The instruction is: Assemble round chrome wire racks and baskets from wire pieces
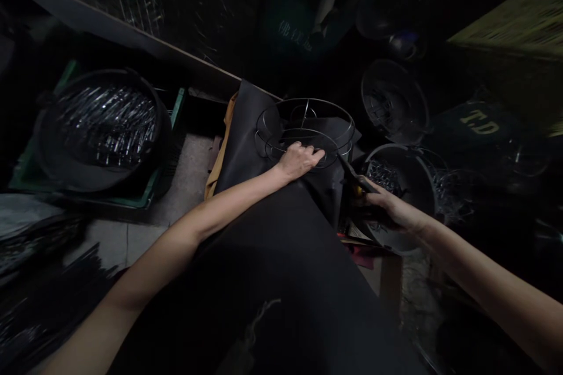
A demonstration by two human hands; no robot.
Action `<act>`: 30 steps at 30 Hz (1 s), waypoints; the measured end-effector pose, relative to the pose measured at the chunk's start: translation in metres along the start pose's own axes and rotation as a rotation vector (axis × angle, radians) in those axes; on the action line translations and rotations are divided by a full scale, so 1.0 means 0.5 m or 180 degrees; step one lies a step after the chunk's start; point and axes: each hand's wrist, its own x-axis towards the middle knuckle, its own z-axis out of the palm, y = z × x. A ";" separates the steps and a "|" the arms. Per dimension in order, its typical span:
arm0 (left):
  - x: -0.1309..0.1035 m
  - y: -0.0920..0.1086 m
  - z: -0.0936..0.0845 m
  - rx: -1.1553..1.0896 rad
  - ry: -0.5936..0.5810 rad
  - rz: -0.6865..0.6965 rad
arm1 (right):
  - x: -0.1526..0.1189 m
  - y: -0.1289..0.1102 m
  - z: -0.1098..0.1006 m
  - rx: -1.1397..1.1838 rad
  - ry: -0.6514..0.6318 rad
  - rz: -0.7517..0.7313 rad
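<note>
A round metal wire frame (305,114), made of thin rings joined by short struts, rests on a black sheet (246,140) in front of me. My left hand (300,161) is closed on the near side of the frame; the fingertips are partly hidden. To its right, my right hand (389,202) grips a dark hand tool (350,174) that looks like pliers, its tip pointing at the frame's right edge. In the dim light I cannot tell whether the tool touches the wire. Beside the right hand stands a grey bucket (428,181) with small metal pieces.
On the left, a large black basin (83,170) full of shiny metal pieces sits in a green crate (147,193). A dark dish (416,85) holds wire parts at the back right. A long ledge (176,47) runs behind, and a yellowish box (519,17) stands upper right.
</note>
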 end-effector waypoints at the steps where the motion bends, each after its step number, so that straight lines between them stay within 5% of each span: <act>1: -0.001 -0.002 0.004 -0.0027 -0.0041 -0.0015 | 0.006 0.004 -0.001 -0.0146 0.0016 -0.0049; 7: 0.007 -0.025 0.012 -0.0135 -0.0271 -0.0175 | 0.053 -0.001 -0.025 -0.2834 0.0657 -0.0285; 11: 0.014 -0.031 0.009 -0.0278 -0.0289 -0.0275 | 0.061 -0.011 -0.018 -0.3601 0.0941 -0.0139; 14: 0.016 -0.030 0.012 -0.0248 -0.0261 -0.0227 | 0.055 -0.014 -0.013 -0.3261 0.0944 -0.0017; 20: 0.011 -0.024 0.027 -0.0197 -0.0178 -0.0177 | 0.023 -0.035 0.011 0.0159 0.0062 0.0397; 23: 0.007 -0.026 0.035 -0.0231 -0.0093 -0.0158 | 0.012 -0.042 0.033 0.0807 0.0004 0.0617; 26: 0.006 -0.033 0.040 -0.0307 0.0000 -0.0158 | 0.016 -0.041 0.033 0.0426 0.0042 0.0480; 30: 0.006 -0.042 0.037 -0.0326 -0.0023 -0.0052 | 0.037 -0.038 0.001 -0.1871 0.0446 0.0120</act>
